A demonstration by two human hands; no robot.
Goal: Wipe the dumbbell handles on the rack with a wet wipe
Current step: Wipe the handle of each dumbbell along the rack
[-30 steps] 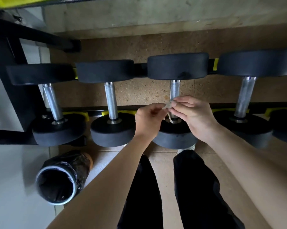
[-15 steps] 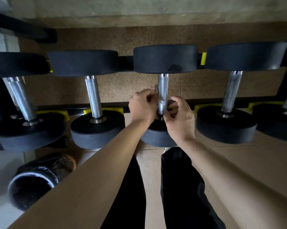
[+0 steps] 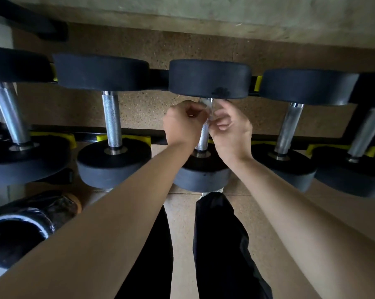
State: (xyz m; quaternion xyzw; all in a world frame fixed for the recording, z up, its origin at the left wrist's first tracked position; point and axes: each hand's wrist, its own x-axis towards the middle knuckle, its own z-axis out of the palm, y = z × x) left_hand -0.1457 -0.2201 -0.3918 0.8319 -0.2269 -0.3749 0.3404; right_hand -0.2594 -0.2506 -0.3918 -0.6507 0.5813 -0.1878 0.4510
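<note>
We had moved our left hand (image 3: 183, 124) and right hand (image 3: 229, 126) up the middle handle (image 3: 203, 138), both pinching the wipe (image 3: 207, 103); other handles (image 3: 112, 121) likely remained.

Dim room, seen from above
Grey concrete wall (image 3: 204, 9) at top; brown speckled floor (image 3: 160, 46) below it; paler tiles (image 3: 182, 212) nearer; black-bagged bin (image 3: 42, 210) btm left.

Both forearms extended forward, left hand (image 3: 183, 124) and right hand (image 3: 232, 129) close together, fingers curled, pinching wipe (image 3: 206, 102)
</note>
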